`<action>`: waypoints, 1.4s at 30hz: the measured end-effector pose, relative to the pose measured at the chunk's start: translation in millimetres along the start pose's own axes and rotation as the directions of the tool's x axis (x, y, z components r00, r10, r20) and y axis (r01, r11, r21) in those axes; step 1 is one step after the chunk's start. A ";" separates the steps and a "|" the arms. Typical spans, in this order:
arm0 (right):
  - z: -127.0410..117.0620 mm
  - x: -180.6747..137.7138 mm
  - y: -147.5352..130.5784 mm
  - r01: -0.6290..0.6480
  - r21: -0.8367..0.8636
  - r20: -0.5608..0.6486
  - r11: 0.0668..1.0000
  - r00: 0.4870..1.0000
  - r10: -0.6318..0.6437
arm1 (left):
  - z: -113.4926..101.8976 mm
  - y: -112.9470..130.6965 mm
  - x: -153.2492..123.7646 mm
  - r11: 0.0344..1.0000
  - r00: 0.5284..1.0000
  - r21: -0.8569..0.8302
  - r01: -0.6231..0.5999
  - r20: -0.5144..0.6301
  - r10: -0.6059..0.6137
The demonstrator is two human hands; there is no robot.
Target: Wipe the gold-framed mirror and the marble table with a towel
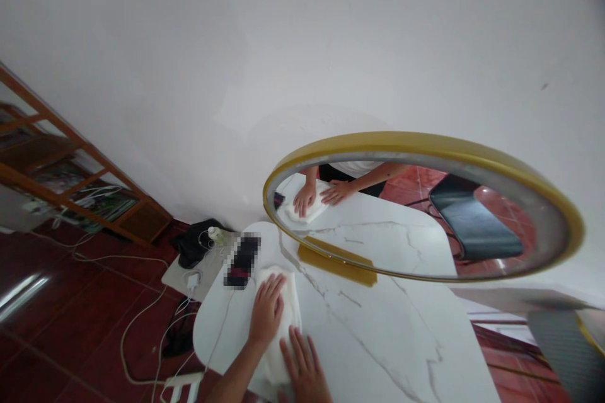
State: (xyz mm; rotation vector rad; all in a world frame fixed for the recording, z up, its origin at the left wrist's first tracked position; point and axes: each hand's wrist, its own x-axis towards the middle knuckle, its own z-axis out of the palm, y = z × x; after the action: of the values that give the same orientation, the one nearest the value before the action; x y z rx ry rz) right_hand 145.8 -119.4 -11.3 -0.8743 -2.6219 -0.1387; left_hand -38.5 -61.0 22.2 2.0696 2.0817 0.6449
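Observation:
A white folded cloth point(278, 362) lies lengthwise on the white marble-patterned table point(359, 340), toward its left end. My left hand point(268, 307) rests flat on the cloth's far part, fingers stretched out. Nearer to me, my right hand point(305, 365) lies with fingers spread at the cloth's right edge, partly over the table top. Neither hand grips anything. Just beyond the left hand is a dark, blurred-out phone-like device point(242, 261) with a white cable running from it.
A round gold-framed mirror point(425, 138) on a gold base point(336, 264) stands at the back, reflecting both hands and a dark chair. Left of the table are a low stand point(172, 275) with a charger, a black bag point(196, 242), loose cables and a wooden cabinet point(144, 220).

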 end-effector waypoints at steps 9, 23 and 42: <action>17.7 -34.1 -1.0 0.016 -0.091 -0.224 0.996 0.974 -0.036 | -17.1 -16.1 -17.7 0.984 0.997 0.180 0.021 -0.075 -0.008; 46.5 -17.3 -33.1 -0.109 -0.074 -0.344 0.991 0.936 0.077 | -43.0 -30.1 -18.9 0.946 0.947 0.101 -0.308 0.126 0.295; 1.9 32.3 -26.5 -0.105 0.182 0.219 0.978 0.974 0.063 | -37.8 -58.0 -148.7 0.985 0.997 0.158 0.070 -0.027 -0.066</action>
State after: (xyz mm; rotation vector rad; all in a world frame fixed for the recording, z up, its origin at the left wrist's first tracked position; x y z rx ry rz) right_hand 105.5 -122.2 -0.2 -0.9769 -2.7276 0.2409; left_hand -99.6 -212.1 3.9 2.0687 2.2735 0.5089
